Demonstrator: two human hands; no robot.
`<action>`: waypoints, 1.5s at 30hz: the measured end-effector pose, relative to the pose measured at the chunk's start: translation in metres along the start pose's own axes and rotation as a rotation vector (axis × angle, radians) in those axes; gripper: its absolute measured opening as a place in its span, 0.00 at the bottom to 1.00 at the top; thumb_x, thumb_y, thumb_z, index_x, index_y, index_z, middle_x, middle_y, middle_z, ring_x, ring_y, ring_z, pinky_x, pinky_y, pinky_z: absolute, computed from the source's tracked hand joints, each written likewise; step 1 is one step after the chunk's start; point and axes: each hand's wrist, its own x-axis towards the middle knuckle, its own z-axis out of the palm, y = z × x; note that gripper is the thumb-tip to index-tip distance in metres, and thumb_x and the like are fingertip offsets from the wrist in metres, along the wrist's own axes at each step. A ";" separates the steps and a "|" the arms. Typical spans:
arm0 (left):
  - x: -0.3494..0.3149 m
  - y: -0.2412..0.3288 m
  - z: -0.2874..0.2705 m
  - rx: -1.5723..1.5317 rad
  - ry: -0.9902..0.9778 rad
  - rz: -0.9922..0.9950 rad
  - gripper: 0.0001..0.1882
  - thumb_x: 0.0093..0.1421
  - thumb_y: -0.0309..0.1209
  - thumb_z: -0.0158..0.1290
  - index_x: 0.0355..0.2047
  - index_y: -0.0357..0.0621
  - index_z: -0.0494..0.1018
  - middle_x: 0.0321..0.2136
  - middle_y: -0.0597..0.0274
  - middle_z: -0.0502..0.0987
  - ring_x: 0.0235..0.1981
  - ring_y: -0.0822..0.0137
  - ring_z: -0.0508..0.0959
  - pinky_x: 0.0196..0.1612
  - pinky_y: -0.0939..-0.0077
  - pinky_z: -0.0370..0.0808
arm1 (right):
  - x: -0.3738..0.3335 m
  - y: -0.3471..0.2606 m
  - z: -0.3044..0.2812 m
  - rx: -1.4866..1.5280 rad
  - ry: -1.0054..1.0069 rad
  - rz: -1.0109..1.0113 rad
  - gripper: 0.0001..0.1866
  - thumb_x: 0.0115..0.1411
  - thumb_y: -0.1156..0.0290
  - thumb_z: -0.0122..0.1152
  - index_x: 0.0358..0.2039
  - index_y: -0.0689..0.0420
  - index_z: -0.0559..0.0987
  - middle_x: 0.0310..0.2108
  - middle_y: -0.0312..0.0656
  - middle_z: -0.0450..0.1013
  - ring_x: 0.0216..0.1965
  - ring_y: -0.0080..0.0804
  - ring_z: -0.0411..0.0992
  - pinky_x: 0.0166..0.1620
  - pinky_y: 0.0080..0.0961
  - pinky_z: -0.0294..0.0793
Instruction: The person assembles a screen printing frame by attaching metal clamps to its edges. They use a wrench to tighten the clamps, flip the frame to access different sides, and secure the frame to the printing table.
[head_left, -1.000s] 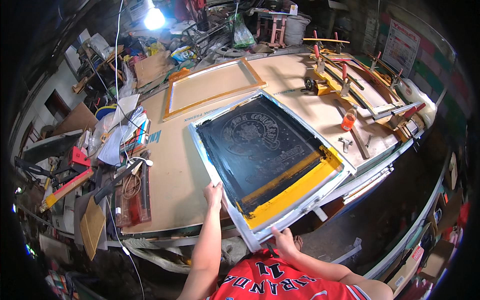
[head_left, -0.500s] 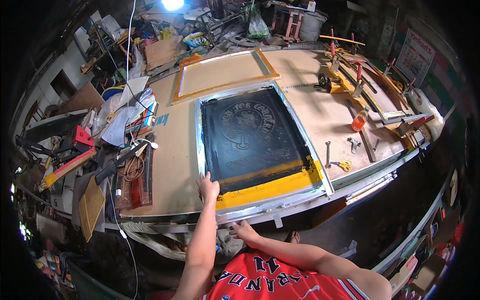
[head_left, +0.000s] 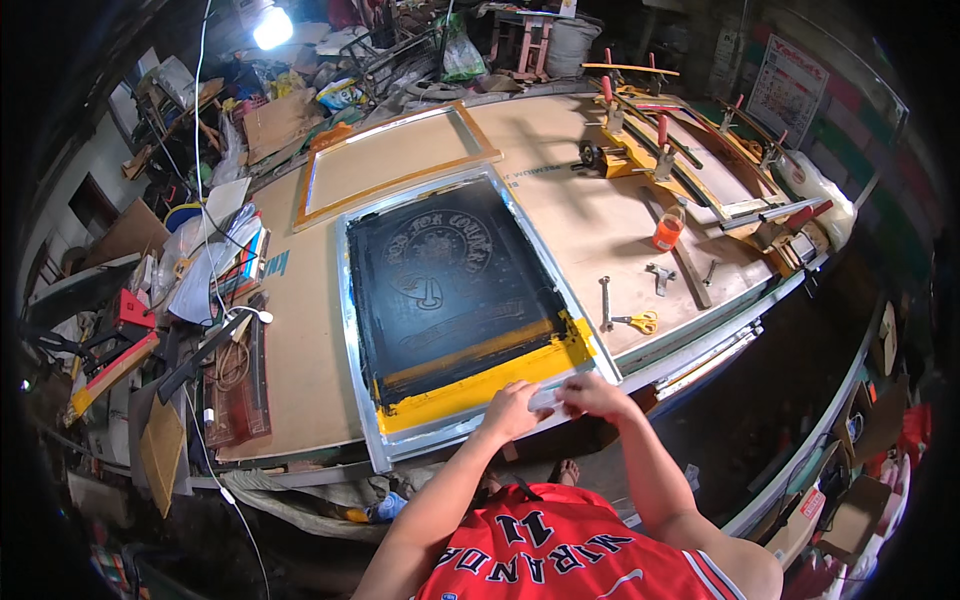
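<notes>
A screen-printing frame (head_left: 352,300) lies on the table, its dark mesh (head_left: 450,275) carrying faint lettering and a drawing. Yellow tape (head_left: 490,380) runs across the mesh's near end. Over the near edge of the frame, both my hands come together. My left hand (head_left: 510,410) has its fingers closed at one side of a small whitish, translucent strip (head_left: 543,400). At the strip's other side, the fingers of my right hand (head_left: 595,396) pinch it. The strip's exact kind cannot be made out.
Beyond the screen lies an empty wooden frame (head_left: 400,150). To the right are yellow scissors (head_left: 640,322), a wrench (head_left: 606,303), an orange bottle (head_left: 667,232) and a clamp rig (head_left: 640,155). Clutter, papers (head_left: 205,280) and a white cable (head_left: 203,150) occupy the left.
My left hand has left the frame's near left corner and moved right along the edge. My right hand has risen to meet it at the strip. The view has shifted.
</notes>
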 end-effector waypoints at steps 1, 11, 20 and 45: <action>0.001 0.011 0.006 0.057 0.030 0.026 0.26 0.49 0.40 0.68 0.45 0.39 0.78 0.43 0.49 0.79 0.47 0.48 0.78 0.51 0.59 0.74 | 0.001 -0.001 -0.017 0.034 0.109 0.008 0.16 0.67 0.62 0.60 0.32 0.65 0.81 0.22 0.39 0.76 0.23 0.24 0.74 0.28 0.23 0.74; -0.007 0.017 0.054 0.328 0.231 -0.119 0.25 0.45 0.29 0.66 0.46 0.44 0.77 0.43 0.55 0.75 0.49 0.52 0.73 0.52 0.53 0.67 | 0.102 0.054 -0.135 -0.423 0.809 -0.152 0.15 0.55 0.63 0.66 0.35 0.64 0.79 0.25 0.50 0.78 0.26 0.44 0.79 0.34 0.38 0.77; -0.018 0.030 0.038 0.168 0.131 -0.198 0.25 0.47 0.33 0.67 0.47 0.43 0.79 0.44 0.55 0.78 0.50 0.53 0.75 0.54 0.55 0.69 | 0.145 0.051 -0.133 -0.630 0.782 -0.022 0.17 0.53 0.68 0.63 0.36 0.69 0.76 0.32 0.64 0.77 0.37 0.59 0.78 0.41 0.48 0.77; -0.087 -0.041 -0.012 -0.132 0.258 -0.078 0.13 0.60 0.27 0.58 0.44 0.38 0.79 0.41 0.48 0.81 0.45 0.49 0.80 0.50 0.62 0.75 | -0.038 0.027 0.099 -0.587 0.276 -0.147 0.17 0.62 0.56 0.61 0.34 0.60 0.83 0.29 0.58 0.77 0.33 0.56 0.78 0.38 0.45 0.76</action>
